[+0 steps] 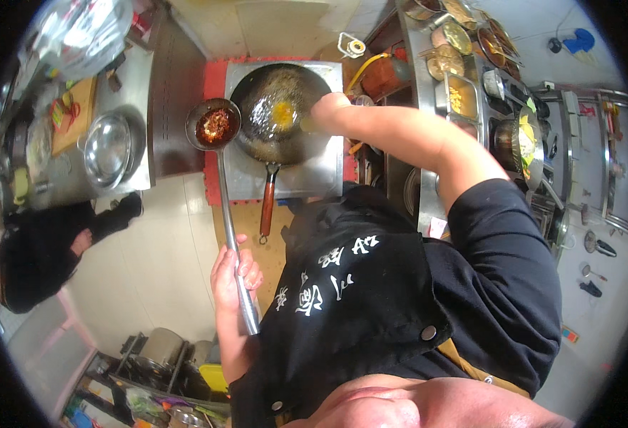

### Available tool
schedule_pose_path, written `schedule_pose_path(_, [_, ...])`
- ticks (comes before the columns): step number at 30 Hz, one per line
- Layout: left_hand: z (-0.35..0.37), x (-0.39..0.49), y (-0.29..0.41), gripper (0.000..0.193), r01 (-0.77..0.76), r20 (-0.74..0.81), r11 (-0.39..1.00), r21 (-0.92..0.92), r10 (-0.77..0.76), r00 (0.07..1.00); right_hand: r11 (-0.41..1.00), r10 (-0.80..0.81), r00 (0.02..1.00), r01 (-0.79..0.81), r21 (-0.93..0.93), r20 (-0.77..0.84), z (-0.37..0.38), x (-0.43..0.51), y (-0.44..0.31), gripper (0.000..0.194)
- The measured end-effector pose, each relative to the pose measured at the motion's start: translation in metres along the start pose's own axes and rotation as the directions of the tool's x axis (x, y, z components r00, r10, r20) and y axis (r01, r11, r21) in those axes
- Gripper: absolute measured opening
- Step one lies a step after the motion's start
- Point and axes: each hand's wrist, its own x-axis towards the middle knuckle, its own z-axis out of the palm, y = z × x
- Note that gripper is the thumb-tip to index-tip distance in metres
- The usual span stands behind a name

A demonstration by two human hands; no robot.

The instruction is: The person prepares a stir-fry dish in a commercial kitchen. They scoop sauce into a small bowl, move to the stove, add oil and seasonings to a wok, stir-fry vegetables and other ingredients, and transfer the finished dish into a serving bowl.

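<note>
My left hand [237,273] grips the long metal handle of a ladle [228,214]. Its bowl holds dark liquid with red and pale bits [215,127] and hangs just left of a black wok [292,147]. Inside the wok lies a shiny pool of oil with a yellow patch, perhaps egg [283,114]. The wok's wooden handle [267,206] points towards me, untouched. Over the wok's right rim is my right hand [331,111], fingers curled and blurred. A pale yellowish smear shows below those fingers; whether they hold anything is unclear.
Under the wok is a metal stove top [314,179]. At left, a steel counter [135,69] carries a metal bowl [108,147] and a cutting board [73,125]. A person in black [41,251] stands there. To the right, a tray of yellow pieces [459,96] and a filled pot [525,142] line a counter.
</note>
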Motion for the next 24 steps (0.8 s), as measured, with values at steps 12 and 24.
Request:
schedule_pose_path(12, [0.111, 0.050, -0.025, 0.039, 0.025, 0.002, 0.996, -0.088, -0.025, 1.000, 0.129, 0.333, 0.917, 0.185, 0.974, -0.219, 0.102, -0.120, 0.140, 0.079])
schedule_pose_path(24, [0.177, 0.065, -0.044, 0.039, -0.068, -0.143, 0.991, -0.119, 0.050, 0.989, 0.116, 0.961, 0.179, 0.430, 0.895, -0.210, 0.077, -0.026, 0.434, 0.086])
